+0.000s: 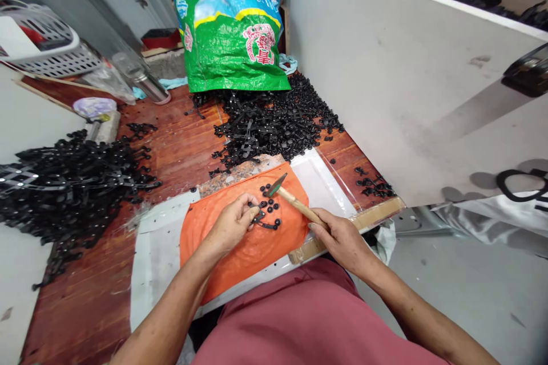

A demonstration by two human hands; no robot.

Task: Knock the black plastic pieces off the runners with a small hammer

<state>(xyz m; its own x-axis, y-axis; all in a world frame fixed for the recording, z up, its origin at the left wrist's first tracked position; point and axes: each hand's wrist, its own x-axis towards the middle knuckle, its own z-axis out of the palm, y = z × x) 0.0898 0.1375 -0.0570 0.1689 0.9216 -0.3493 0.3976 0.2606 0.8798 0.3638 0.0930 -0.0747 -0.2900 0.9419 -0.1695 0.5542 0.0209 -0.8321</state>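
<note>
My right hand [338,235] is wrapped round the wooden handle of a small hammer [295,203], whose greenish metal head lies over the orange cloth [205,234]. Between the thumb and fingers of my left hand [235,221] is a black jointed plastic piece [268,224], its arms spreading to the right. Several small round black caps [270,209] lie loose on the cloth, just below the hammer head and beside the left fingertips. My fingers hide part of the jointed piece.
Behind the cloth spreads a heap of black caps and jointed pieces [274,125], under a green bag [235,63]. Another black heap [72,188] lies at left. A grey panel [406,68] walls the right side; a metal flask [148,84] and white basket [55,60] stand back left.
</note>
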